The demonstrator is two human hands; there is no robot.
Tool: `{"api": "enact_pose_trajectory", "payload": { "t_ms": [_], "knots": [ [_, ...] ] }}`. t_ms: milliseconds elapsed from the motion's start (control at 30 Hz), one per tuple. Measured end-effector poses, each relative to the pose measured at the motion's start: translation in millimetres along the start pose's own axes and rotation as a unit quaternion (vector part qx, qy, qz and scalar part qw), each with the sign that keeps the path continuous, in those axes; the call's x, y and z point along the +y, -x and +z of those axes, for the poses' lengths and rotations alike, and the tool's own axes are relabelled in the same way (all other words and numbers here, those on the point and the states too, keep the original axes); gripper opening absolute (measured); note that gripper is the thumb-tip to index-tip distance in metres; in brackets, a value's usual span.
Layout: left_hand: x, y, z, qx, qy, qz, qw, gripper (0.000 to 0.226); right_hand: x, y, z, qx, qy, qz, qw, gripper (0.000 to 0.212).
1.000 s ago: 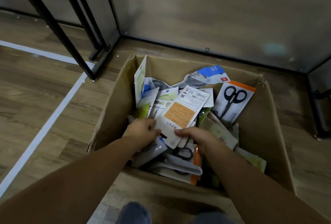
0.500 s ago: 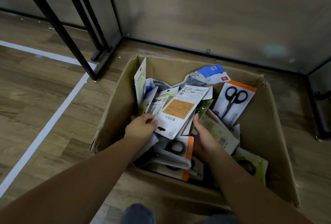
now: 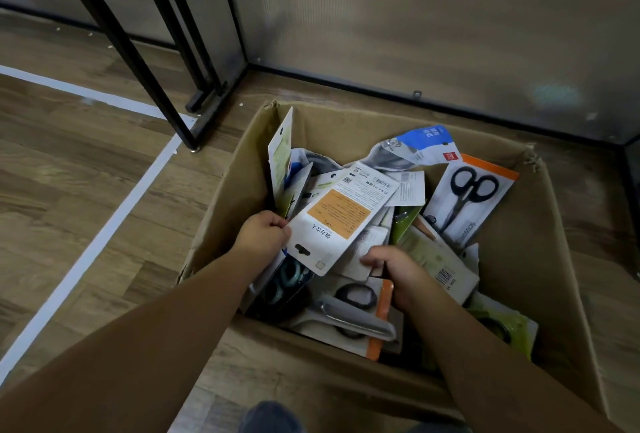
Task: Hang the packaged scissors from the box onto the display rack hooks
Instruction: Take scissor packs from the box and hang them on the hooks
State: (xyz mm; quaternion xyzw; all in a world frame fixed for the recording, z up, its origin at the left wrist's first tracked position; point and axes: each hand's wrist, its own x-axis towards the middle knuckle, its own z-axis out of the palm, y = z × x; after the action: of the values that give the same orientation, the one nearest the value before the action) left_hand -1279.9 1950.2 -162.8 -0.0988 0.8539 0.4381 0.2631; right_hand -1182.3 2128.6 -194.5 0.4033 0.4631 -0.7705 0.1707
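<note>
My left hand (image 3: 265, 235) pinches a white pack (image 3: 341, 221) in the box (image 3: 221, 197). My right hand (image 3: 398, 271) curls into other packs, apparently gripping one.

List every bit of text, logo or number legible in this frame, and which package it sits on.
"SCISSORS", partly readable, printed along the edge of the orange-topped scissors pack.
Large upside-down characters on the orange-panel card gripped by the left hand: not legible; its barcode and fine print are too small.
Blue-topped pack: white marks and a red logo, blurred.
Barcode card beside the right hand: digits too small.
</note>
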Motion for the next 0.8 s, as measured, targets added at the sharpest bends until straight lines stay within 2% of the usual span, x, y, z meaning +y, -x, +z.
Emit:
{"api": "enact_pose_trajectory", "payload": {
  "t_ms": [33, 100, 167, 267, 400, 533, 633, 800],
  "knots": [
    [0, -1, 0, 0.006, -0.005, -0.003, 1.000, 0.019, -2, -3, 4, 0.022, 0.026, 0.002, 0.999, 0.036],
    [0, -2, -2, 0.022, 0.000, -0.009, 1.000, 0.020, -6, -8, 10, 0.030, 0.077, 0.016, 0.996, 0.073],
    [-1, -2, -5, 0.037, 0.018, -0.020, 0.999, 0.020, -13, -11, 11, 0.045, 0.116, 0.025, 0.992, 0.087],
    [-2, 1, -7, 0.036, 0.045, -0.031, 0.998, 0.022, -19, -17, 10, 0.046, 0.131, 0.040, 0.990, 0.075],
    [0, 1, -14, 0.006, 0.053, -0.031, 0.998, 0.020, -17, -10, 7, 0.095, 0.111, 0.035, 0.989, 0.065],
    [6, 2, -18, -0.037, -0.027, -0.018, 0.999, 0.016, -26, 12, -12, 0.128, 0.065, 0.006, 0.990, 0.041],
    [21, 11, -12, -0.062, -0.125, -0.001, 0.990, 0.008, -42, 39, -31, 0.180, 0.044, -0.045, 0.982, 0.041],
    [57, 59, -4, -0.119, -0.246, 0.048, 0.961, 0.041, -68, 104, -36, 0.235, 0.024, -0.042, 0.971, 0.050]
  ]
}}
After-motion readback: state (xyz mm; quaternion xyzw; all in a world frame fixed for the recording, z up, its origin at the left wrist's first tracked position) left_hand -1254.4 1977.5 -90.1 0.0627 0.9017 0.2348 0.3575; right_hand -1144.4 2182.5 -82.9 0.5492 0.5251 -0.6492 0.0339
